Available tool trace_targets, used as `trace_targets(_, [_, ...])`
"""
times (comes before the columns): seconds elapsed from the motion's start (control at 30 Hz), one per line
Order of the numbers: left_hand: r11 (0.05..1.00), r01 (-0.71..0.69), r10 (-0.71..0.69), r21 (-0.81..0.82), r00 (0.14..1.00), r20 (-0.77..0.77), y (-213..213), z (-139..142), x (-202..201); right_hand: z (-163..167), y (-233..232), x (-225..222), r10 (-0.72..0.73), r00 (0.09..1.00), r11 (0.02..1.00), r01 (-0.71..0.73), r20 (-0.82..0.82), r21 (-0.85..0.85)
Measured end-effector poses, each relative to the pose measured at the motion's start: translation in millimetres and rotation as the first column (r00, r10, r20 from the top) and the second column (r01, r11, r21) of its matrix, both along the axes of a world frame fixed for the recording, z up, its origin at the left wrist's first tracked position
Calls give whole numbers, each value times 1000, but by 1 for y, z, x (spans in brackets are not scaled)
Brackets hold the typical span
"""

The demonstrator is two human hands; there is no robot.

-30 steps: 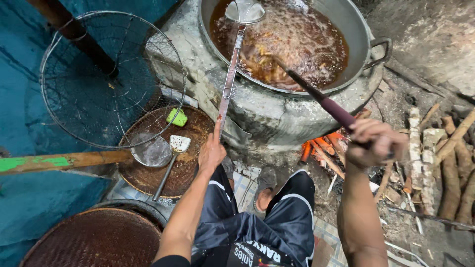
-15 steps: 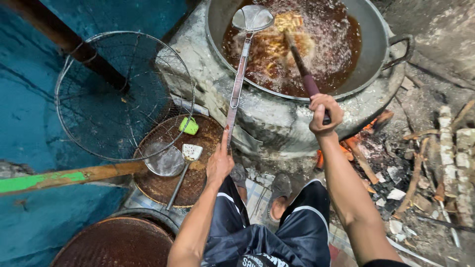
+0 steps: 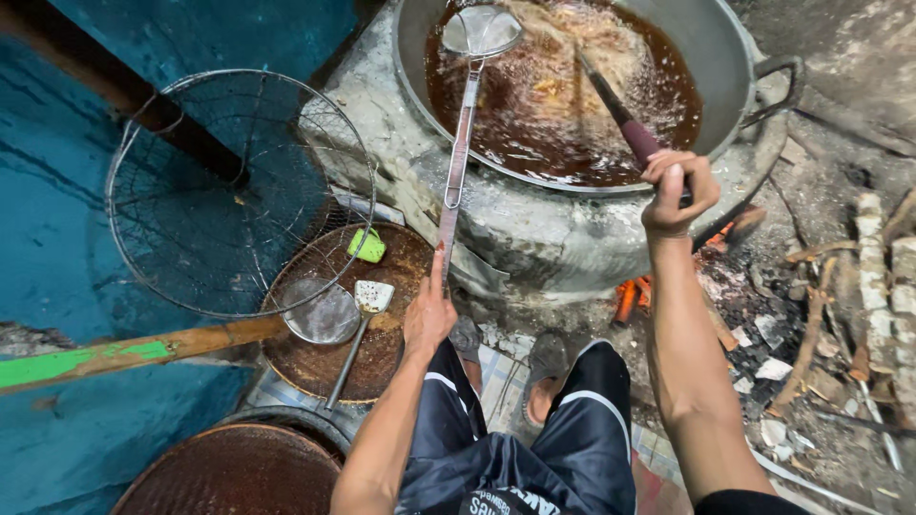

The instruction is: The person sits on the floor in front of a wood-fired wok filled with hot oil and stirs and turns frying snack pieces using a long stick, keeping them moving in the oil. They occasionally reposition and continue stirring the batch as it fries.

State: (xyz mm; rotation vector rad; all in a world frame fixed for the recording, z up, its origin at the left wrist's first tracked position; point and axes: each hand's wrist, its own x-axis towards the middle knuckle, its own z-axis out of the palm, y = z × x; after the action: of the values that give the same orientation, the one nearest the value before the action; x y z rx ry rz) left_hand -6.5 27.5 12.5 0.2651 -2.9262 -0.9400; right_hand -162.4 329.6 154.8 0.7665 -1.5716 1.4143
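My left hand grips the end of a long metal skimmer whose round mesh head rests at the far left of a big wok full of bubbling brown oil and frying food. A dark-handled stirring tool is held in my right hand, with its far end dipped in the frothing oil. The wok sits on a rough concrete stove with glowing embers at its base.
A large wire basket leans at the left. Below it a round rusty tray holds a ladle, a spatula and a green piece. Another round tray lies lower left. Firewood and ash lie on the right.
My right hand has pushed the stirring tool further into the oil, toward the wok. The view has shifted closer to the wok, and the frying food froths more.
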Motion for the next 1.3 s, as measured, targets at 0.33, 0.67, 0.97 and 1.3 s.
trace_targets(0.33, [999,19,-15,40,994,-105,2,9,9,20,56,63,121,989,992,-119,84,-27])
trace_targets(0.67, [999,15,-12,30,996,-92,-2,19,24,40,72,186,145,987,989,-144,75,-25])
trace_targets(0.97, [998,11,-5,57,995,-103,-4,17,31,106,109,258,161,979,987,-155,126,-53])
trace_targets(1.3, [998,34,-29,43,993,-113,-3,5,23,89,118,242,123,992,988,-121,9,-100])
